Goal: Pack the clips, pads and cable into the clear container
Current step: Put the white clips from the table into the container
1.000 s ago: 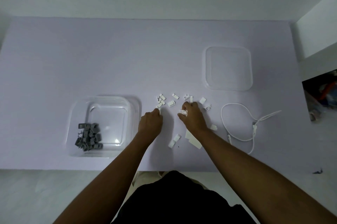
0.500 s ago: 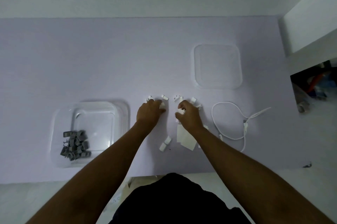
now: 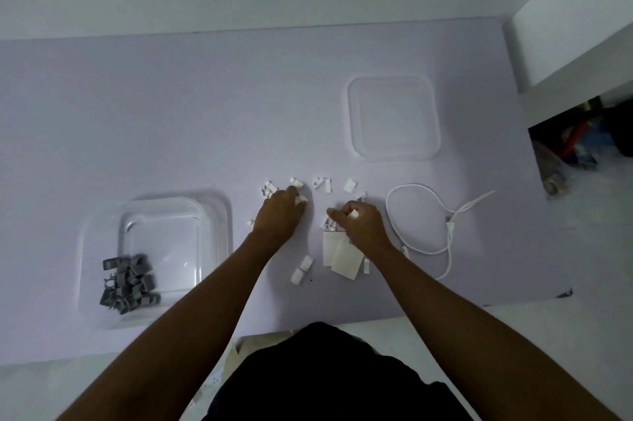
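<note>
Left hand (image 3: 279, 215): knuckles up, fingers curled down toward the table (image 3: 171, 112). The fingertips pinch one of the white clips (image 3: 322, 183) at the near edge of the loose scatter. More of the scatter lies just beyond the fingertips and to their left. Whether anything else sits inside my palm I cannot tell.

Right hand (image 3: 363, 225): fingers curled in toward the thumb, gripping white clips. One shows plainly between thumb and forefinger. A few more show under the fingers, close to the table.

Pads (image 3: 342, 261): flat white sheets, overlapping, lying on the table just near of my right hand and partly under the wrist. One small white piece lies at their right edge.

Two more white clips lie end to end on the table between my forearms.

Cable (image 3: 412, 185): white, in a loose loop on the table just right of my right hand. Its ends trail to the right and toward me.

Clear container (image 3: 219, 215): open, on the table left of my left forearm, near it but apart. Grey clips (image 3: 128, 283) are heaped in its near left corner.

Clear lid (image 3: 392, 85): flat on the table, far right, beyond the scatter and well apart from the container.
</note>
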Action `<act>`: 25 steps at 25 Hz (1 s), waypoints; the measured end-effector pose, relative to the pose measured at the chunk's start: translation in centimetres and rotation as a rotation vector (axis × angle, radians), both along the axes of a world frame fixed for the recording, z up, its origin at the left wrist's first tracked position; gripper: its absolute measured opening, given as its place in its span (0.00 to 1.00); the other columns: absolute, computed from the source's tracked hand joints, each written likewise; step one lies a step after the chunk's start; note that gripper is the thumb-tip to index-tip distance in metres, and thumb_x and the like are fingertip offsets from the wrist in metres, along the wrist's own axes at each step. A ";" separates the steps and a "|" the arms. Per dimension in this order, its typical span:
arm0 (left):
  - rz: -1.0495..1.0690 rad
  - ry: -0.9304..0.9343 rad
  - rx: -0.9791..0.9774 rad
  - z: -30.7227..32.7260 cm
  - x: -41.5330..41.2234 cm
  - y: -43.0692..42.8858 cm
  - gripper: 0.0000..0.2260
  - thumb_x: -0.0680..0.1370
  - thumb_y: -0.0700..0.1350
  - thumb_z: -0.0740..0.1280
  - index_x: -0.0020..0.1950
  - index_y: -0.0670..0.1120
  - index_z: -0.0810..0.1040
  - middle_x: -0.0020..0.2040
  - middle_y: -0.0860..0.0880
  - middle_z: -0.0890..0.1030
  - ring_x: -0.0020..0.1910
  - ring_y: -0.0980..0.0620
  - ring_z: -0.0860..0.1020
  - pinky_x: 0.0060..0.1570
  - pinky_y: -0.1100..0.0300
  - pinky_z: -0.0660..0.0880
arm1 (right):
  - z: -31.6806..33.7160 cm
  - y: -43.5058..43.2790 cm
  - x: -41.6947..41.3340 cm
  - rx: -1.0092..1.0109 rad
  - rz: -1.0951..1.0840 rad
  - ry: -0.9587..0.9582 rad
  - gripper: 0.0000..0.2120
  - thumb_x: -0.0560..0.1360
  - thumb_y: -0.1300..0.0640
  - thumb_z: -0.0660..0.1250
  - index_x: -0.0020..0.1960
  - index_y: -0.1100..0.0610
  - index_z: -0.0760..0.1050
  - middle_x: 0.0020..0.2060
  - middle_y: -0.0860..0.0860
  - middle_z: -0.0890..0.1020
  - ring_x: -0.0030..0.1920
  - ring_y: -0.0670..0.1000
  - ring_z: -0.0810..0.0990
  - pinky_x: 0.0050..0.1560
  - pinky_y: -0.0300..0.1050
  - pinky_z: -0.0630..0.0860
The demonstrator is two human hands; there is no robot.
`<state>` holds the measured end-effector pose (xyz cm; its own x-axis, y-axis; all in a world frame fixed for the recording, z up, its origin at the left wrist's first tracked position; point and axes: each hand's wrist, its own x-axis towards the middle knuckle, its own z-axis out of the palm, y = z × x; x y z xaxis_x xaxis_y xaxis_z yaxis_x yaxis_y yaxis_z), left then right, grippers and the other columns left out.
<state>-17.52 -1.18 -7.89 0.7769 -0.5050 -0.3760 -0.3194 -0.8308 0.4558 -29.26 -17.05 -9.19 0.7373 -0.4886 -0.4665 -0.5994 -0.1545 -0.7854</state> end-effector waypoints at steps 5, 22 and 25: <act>0.020 0.008 -0.016 0.8 -0.6 0.9 0.13 0.82 0.50 0.60 0.55 0.40 0.74 0.49 0.40 0.82 0.47 0.39 0.80 0.44 0.54 0.71 | 0.4 0.9 0.2 -0.307 0.282 -0.024 0.16 0.70 0.48 0.76 0.53 0.55 0.82 0.49 0.51 0.84 0.47 0.50 0.82 0.50 0.47 0.78; 0.243 0.112 -0.132 1.6 -0.4 3.0 0.14 0.81 0.53 0.63 0.54 0.42 0.77 0.48 0.42 0.83 0.47 0.41 0.80 0.42 0.58 0.69 | 0.2 2.6 0.9 -0.304 0.332 0.010 0.22 0.70 0.50 0.76 0.61 0.57 0.78 0.56 0.54 0.83 0.55 0.53 0.81 0.57 0.50 0.78; 0.298 0.175 -0.134 1.3 -0.2 3.3 0.14 0.80 0.53 0.63 0.51 0.42 0.77 0.46 0.43 0.84 0.47 0.42 0.80 0.43 0.59 0.68 | -0.2 2.8 1.6 -0.343 0.416 0.122 0.25 0.70 0.49 0.76 0.64 0.56 0.76 0.59 0.55 0.81 0.58 0.55 0.79 0.58 0.49 0.76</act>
